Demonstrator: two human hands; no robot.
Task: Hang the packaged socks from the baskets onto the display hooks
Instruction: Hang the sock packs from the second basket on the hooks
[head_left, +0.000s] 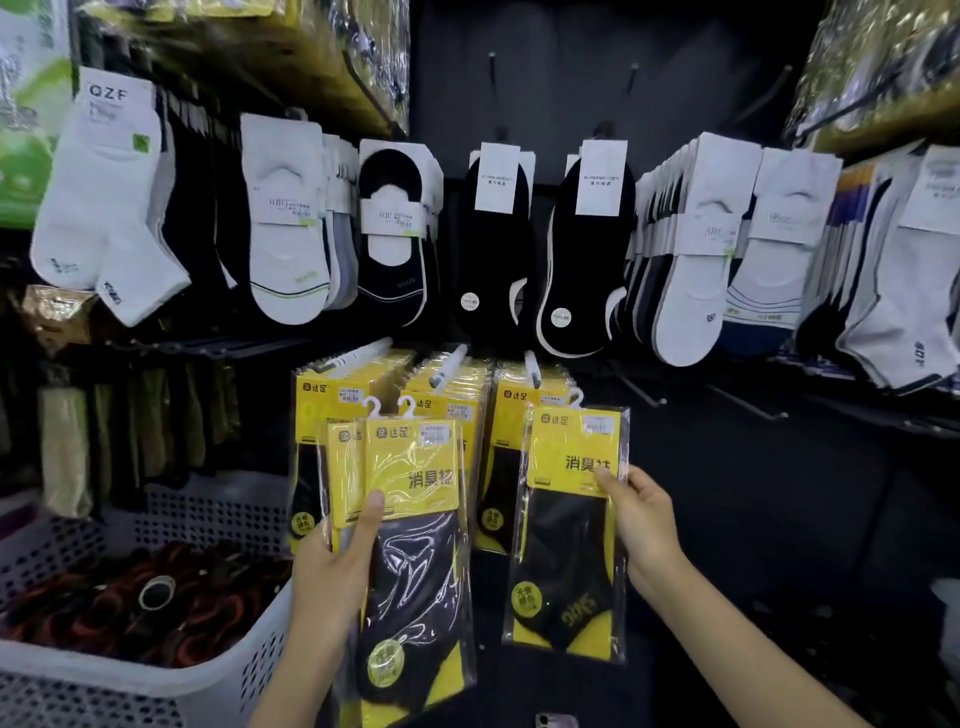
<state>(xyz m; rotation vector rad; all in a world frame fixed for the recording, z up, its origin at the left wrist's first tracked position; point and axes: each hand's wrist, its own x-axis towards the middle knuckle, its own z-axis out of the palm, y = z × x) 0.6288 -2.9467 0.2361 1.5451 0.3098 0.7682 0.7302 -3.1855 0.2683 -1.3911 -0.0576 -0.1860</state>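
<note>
My left hand grips a small stack of yellow-and-black sock packs, thumb pressed on the front one, their white hanger hooks pointing up. My right hand holds a single yellow sock pack by its right edge, just below and in front of the right display hook. Three hooks in the lower row carry rows of the same yellow packs. The middle hook sticks out above my left-hand stack.
A white perforated basket at lower left holds dark and red items. White and black socks hang on the upper row. Bare hooks stick out at the lower right of the dark panel.
</note>
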